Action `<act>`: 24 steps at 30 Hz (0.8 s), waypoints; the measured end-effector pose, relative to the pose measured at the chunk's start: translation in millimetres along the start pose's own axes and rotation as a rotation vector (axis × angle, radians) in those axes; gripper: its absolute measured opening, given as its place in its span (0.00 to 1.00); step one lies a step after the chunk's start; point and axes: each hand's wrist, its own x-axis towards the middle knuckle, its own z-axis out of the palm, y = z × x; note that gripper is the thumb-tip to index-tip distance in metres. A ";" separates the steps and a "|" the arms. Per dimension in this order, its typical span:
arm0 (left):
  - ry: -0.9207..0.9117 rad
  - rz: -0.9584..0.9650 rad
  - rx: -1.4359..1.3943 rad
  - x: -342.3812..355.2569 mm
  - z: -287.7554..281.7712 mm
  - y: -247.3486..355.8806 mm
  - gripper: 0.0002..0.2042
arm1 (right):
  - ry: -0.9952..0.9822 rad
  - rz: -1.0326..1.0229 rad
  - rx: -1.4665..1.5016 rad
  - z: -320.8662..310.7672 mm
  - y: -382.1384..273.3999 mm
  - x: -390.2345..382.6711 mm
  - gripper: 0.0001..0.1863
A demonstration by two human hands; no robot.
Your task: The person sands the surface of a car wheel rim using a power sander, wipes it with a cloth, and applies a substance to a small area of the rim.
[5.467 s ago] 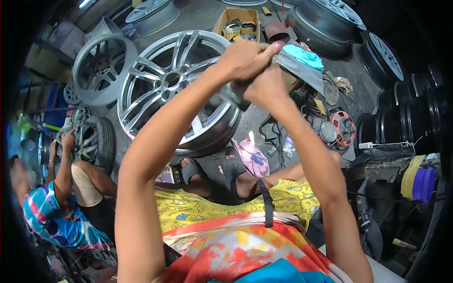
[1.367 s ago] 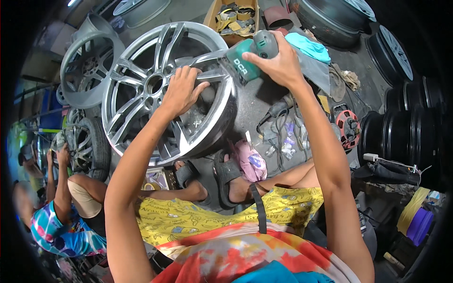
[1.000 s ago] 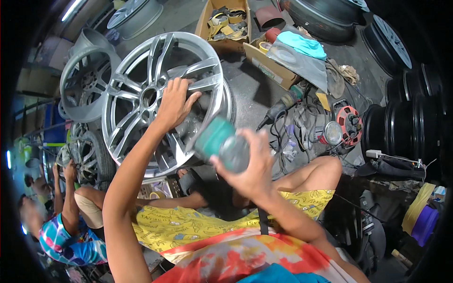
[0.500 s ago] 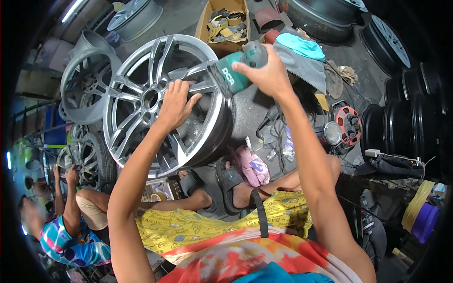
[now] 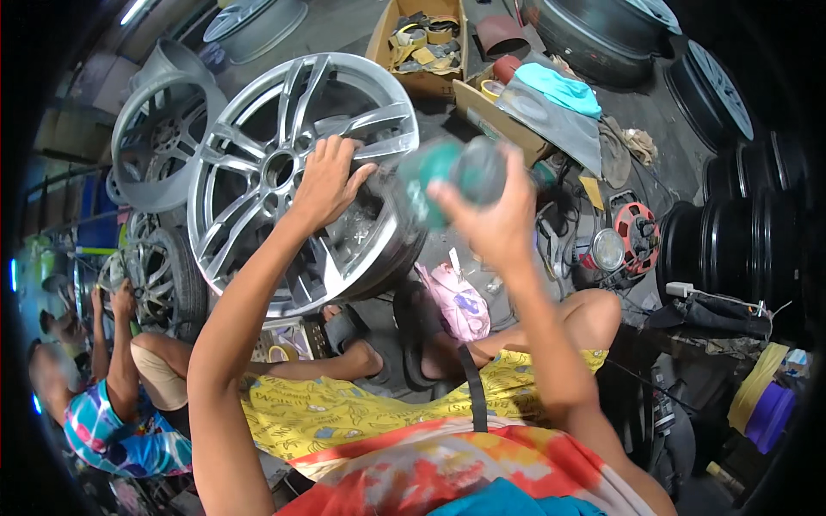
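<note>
A silver multi-spoke alloy wheel (image 5: 404,116) stands tilted in front of me. My left hand (image 5: 331,185) grips one of its spokes just right of the hub, fingers bent over it and thumb spread along the side. Off the wheel's right edge, my right hand (image 5: 499,215) is wrapped round a green and black power sander (image 5: 430,181). Motion smears both the sander and that hand. The sander's pad end points left toward the rim, apart from it as far as the blur lets me tell.
Behind the wheel stands a cardboard box (image 5: 374,47) of sandpaper pieces. A pink bag (image 5: 454,301) lies near my feet. To the right are a red cable reel (image 5: 637,236), a round lamp (image 5: 607,249) and stacked black wheels (image 5: 723,249). At far left, another person (image 5: 120,421) handles a wheel.
My right hand has brought the sander downward and slightly right, away from the wheel's upper right edge. My left hand keeps its hold on the spoke. The view has shifted slightly.
</note>
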 end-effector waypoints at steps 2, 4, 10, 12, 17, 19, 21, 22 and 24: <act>0.043 0.068 0.044 1.0 4.1 -4.3 0.22 | -0.113 0.052 0.105 -6.3 6.1 61.9 0.41; 0.051 0.070 0.037 4.9 11.1 -3.8 0.23 | -0.179 0.073 -0.021 -1.2 36.2 113.5 0.41; 0.006 0.018 0.027 -0.2 5.0 -5.8 0.22 | -0.122 -0.200 -0.028 -2.0 2.8 66.5 0.42; 0.036 0.033 0.038 -1.7 8.6 -8.1 0.21 | -0.003 -0.350 -0.204 -4.2 -15.6 8.8 0.43; 0.041 0.031 -0.001 -0.7 10.6 -10.2 0.22 | -0.157 -0.237 -0.189 6.2 -61.7 -129.1 0.44; 0.043 0.047 -0.032 -0.9 10.8 -10.7 0.22 | -0.194 -0.335 -0.136 18.3 -56.5 -166.7 0.46; 0.016 0.037 -0.073 -0.8 10.2 -12.2 0.20 | -0.163 -0.396 -0.091 28.9 -56.4 -178.2 0.45; 0.022 0.038 -0.077 -0.3 11.4 -12.5 0.20 | -0.166 -0.403 -0.076 31.5 -54.8 -181.1 0.45; 0.028 0.052 -0.097 -4.8 10.5 -17.9 0.20 | -0.183 -0.407 -0.113 25.3 -54.7 -167.9 0.44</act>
